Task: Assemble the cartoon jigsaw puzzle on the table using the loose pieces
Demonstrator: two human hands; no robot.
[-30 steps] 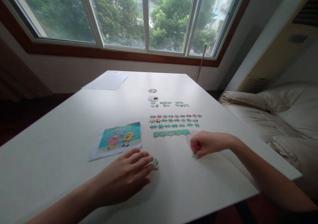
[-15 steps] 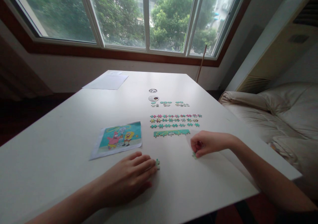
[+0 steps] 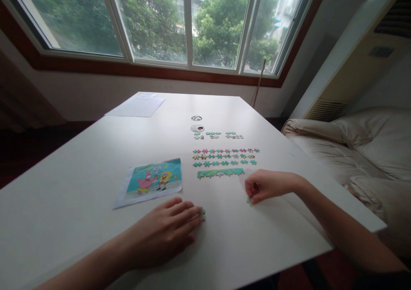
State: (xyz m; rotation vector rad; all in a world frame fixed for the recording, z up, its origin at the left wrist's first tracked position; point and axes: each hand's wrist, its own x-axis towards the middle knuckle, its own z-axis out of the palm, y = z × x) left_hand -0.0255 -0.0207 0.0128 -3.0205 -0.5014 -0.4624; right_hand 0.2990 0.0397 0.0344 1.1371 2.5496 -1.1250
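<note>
Currently, the left hand [image 3: 170, 229] lies loosely extended, its fingertips touching a near puzzle piece [image 3: 203, 215] on the white surface [image 3: 237, 243]. Farther right, the right hand [image 3: 262, 185] pinches a pale green piece [image 3: 248, 201] between thumb and curled fingers. Beyond them lie a joined strip [image 3: 221, 173] and, farther, rows of loose pieces [image 3: 219, 156]; a printed picture [image 3: 154, 178] rests left of the strip.
</note>
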